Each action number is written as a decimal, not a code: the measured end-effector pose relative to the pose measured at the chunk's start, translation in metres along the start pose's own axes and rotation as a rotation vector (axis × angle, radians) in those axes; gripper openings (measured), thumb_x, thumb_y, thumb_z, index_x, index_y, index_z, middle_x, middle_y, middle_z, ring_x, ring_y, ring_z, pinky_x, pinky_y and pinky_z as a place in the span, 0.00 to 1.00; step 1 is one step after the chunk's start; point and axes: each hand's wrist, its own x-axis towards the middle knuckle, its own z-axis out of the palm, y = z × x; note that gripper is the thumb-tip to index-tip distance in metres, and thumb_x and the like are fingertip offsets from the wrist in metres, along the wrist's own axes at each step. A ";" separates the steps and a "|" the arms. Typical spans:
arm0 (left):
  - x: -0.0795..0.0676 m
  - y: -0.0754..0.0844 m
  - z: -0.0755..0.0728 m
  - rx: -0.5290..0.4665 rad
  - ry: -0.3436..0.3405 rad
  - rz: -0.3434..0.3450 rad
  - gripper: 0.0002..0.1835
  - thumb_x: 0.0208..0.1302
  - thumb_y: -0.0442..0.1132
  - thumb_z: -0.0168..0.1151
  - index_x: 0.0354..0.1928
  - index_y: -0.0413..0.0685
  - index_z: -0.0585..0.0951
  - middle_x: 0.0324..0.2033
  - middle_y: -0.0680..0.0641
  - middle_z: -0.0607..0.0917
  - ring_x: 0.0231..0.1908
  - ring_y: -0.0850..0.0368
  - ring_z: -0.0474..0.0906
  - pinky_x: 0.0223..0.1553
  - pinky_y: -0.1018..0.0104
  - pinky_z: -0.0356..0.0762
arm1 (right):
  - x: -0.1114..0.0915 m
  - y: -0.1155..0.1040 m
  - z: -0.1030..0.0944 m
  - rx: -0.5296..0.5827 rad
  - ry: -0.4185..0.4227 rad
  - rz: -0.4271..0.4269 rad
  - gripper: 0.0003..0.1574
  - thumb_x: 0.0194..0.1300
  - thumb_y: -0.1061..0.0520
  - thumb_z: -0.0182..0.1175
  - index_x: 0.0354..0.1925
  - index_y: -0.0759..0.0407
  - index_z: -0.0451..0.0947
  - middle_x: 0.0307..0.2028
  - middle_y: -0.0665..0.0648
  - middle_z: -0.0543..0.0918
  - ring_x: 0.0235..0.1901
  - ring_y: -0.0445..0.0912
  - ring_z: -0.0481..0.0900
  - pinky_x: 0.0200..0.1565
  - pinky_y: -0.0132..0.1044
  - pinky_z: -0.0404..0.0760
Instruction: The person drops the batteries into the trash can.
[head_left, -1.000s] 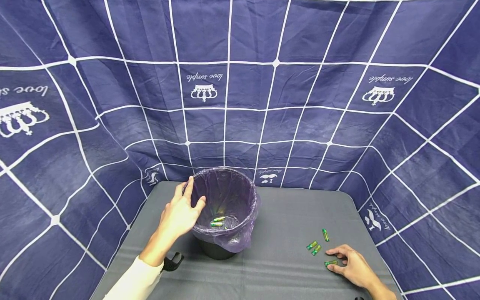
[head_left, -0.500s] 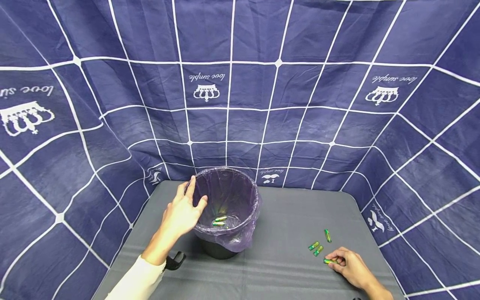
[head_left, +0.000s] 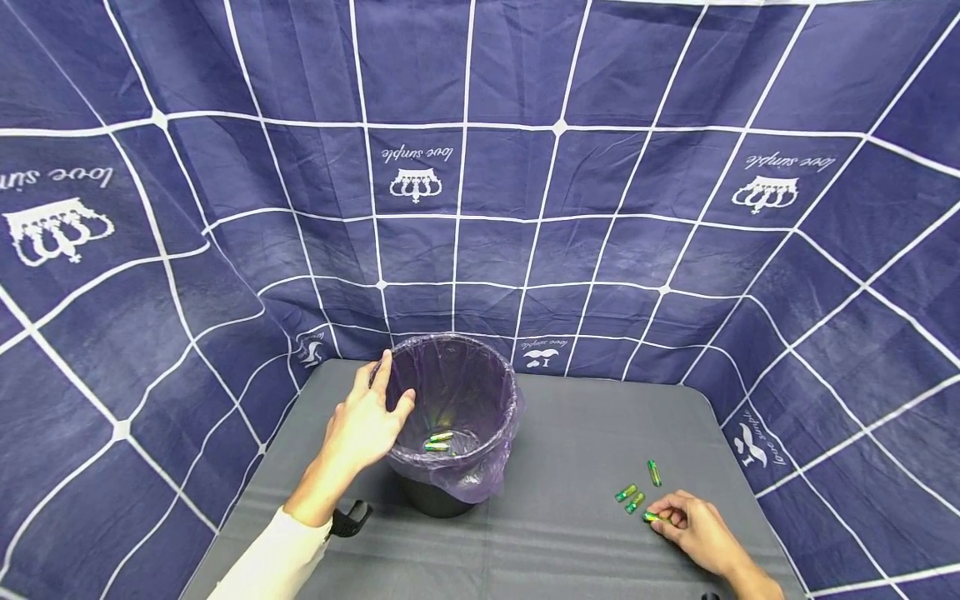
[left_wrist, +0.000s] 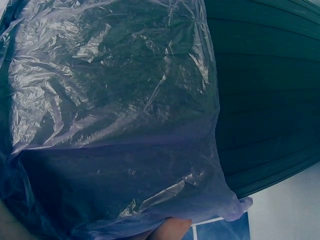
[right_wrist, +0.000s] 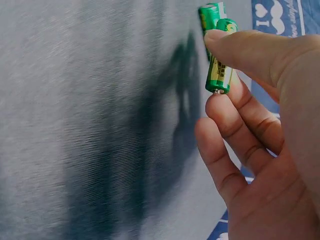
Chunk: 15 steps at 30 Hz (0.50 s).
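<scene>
My left hand (head_left: 363,425) grips the left rim of a black trash can (head_left: 435,498) lined with a thin purple bag (head_left: 491,471). A fingertip (left_wrist: 172,229) shows against the bag's outside in the left wrist view. Green and yellow batteries (head_left: 437,447) lie at the can's bottom. At right, my right hand (head_left: 701,533) pinches a small green battery (right_wrist: 220,75) between thumb and fingers, just above the table. Three loose batteries lie on the table near that hand: a pair side by side (head_left: 630,497) and a single one (head_left: 655,473) farther back.
Grey cloth covers the table (head_left: 555,542). Blue curtains (head_left: 495,183) with white grid lines enclose the back and both sides. A black strap (head_left: 351,518) sits at my left wrist.
My right fingers have closed on the battery and shifted it slightly to the left. My left hand stays on the can's rim. The head view has shifted a little.
</scene>
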 end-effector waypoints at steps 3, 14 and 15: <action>0.000 0.001 0.000 -0.002 0.006 0.000 0.47 0.88 0.65 0.53 0.98 0.61 0.50 0.91 0.39 0.62 0.67 0.12 0.84 0.67 0.19 0.81 | 0.006 -0.004 -0.001 0.006 0.015 -0.022 0.19 0.57 0.68 0.87 0.38 0.47 0.92 0.33 0.37 0.83 0.32 0.25 0.76 0.33 0.25 0.77; -0.003 0.005 -0.002 -0.003 0.012 -0.003 0.46 0.88 0.63 0.55 0.97 0.59 0.52 0.90 0.39 0.64 0.66 0.11 0.84 0.66 0.19 0.82 | 0.038 -0.026 -0.013 0.022 0.041 -0.121 0.19 0.59 0.69 0.86 0.41 0.48 0.93 0.34 0.39 0.84 0.33 0.26 0.77 0.33 0.26 0.77; -0.003 0.005 -0.002 -0.002 0.010 -0.005 0.46 0.88 0.63 0.55 0.97 0.59 0.52 0.90 0.39 0.64 0.66 0.11 0.84 0.66 0.19 0.82 | 0.041 -0.029 -0.014 0.013 0.044 -0.144 0.19 0.59 0.69 0.86 0.41 0.48 0.93 0.34 0.39 0.84 0.34 0.26 0.77 0.34 0.26 0.77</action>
